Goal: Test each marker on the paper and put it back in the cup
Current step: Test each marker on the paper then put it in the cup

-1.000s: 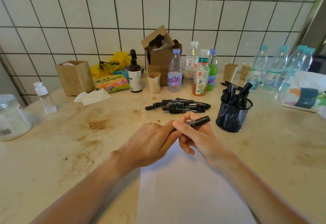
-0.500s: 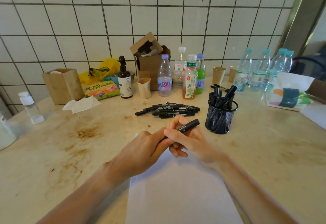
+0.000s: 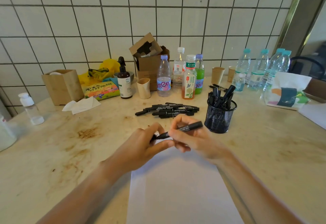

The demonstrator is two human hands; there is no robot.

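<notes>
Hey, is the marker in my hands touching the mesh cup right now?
Apart. The head view shows bare table between the marker tip end and the mesh cup.

We hold both hands together just above the far end of the paper (image 3: 180, 188), forearms reaching in from the lower corners. Our right hand (image 3: 195, 141) curls its fingers around a marker (image 3: 183, 129), whose barrel sticks out up and to the right. Our left hand (image 3: 141, 149) pinches that marker's lower end between thumb and fingertips, knuckles up.
</notes>
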